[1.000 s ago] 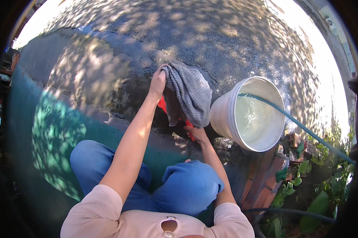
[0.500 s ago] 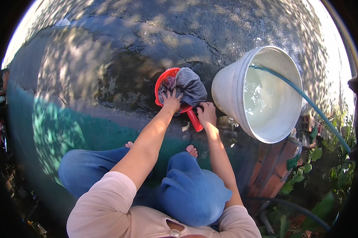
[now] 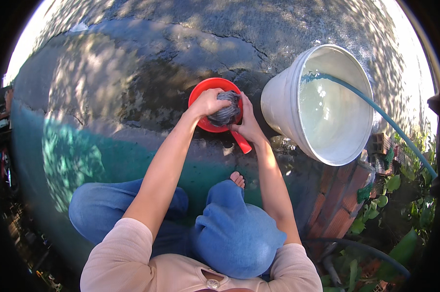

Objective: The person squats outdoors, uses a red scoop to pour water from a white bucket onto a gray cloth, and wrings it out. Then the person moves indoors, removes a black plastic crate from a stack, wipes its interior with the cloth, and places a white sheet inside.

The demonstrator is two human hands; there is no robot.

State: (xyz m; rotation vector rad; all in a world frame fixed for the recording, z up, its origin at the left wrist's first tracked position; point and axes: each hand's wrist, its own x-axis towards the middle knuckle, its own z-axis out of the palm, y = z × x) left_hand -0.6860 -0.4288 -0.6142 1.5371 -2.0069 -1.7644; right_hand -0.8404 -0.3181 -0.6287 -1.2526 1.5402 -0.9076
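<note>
A bunched wet grey cloth (image 3: 224, 111) is held over the red plastic dipper (image 3: 198, 90), which sits on the wet ground. My left hand (image 3: 210, 102) is closed around the cloth's upper left side. Against the cloth's right side, at the dipper's rim, my right hand (image 3: 248, 121) is curled with its thumb near the base of the handle (image 3: 242, 142). Part of the dipper's inside is hidden by the cloth and my hands.
Right of the dipper, a large white bucket (image 3: 278, 104) leans with water in it. A blue-green hose (image 3: 375, 107) runs over its rim. Bricks (image 3: 337, 199) and leafy plants (image 3: 371, 214) lie at the right. My bent knee (image 3: 239, 238) is in front.
The cloth, spread over the dipper's edge before, is now gathered into a tight bunch between my hands. My left hand has risen from inside the dipper, and my right hand has moved up the rim.
</note>
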